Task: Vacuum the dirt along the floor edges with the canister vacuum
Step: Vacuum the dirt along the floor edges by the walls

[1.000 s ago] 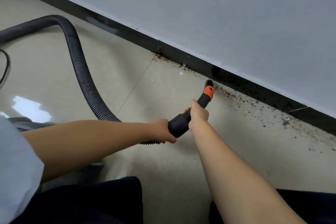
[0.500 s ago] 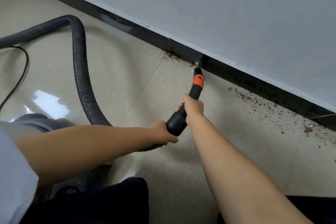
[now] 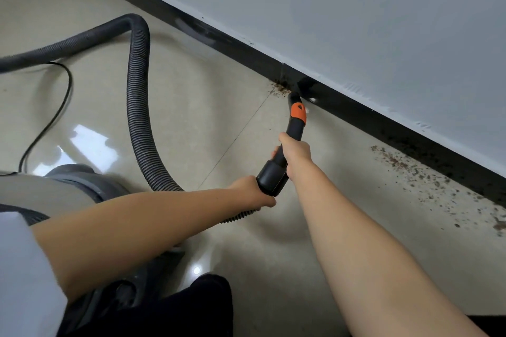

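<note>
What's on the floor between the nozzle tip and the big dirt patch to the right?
In the head view, bare tile along the baseboard separates the nozzle tip from the dirt patch.

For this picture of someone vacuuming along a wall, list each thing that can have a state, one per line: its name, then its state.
Left hand: grips the ribbed hose where it joins the nozzle.
Right hand: grips the nozzle tube.
Nozzle: tip down at the baseboard, beside a small dirt patch.
Small dirt patch: lies at the tile seam.
Hose: bent in a loop on the floor.
Scattered dirt: lies along the edge, right of the nozzle.
Cord: slack, curved.
</note>
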Tool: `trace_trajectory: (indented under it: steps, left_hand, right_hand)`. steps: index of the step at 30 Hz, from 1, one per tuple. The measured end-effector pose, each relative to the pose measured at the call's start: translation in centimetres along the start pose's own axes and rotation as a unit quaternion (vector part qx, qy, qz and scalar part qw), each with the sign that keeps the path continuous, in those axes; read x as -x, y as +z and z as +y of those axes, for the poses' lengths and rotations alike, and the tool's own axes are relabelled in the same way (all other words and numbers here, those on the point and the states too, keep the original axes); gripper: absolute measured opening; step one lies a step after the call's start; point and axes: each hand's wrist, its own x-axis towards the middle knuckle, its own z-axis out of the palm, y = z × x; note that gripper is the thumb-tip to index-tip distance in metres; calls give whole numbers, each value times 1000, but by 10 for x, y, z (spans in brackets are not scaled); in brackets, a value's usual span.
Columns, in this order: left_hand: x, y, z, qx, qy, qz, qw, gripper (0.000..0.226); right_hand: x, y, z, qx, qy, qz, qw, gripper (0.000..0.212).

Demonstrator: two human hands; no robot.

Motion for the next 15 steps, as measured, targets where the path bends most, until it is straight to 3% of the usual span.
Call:
trace_trajectory:
  steps: [15]
  left_hand:
    - [-8, -27, 1, 33, -2, 33, 999, 26]
  right_hand:
    - [-9, 33, -19, 42, -8, -28, 999, 16]
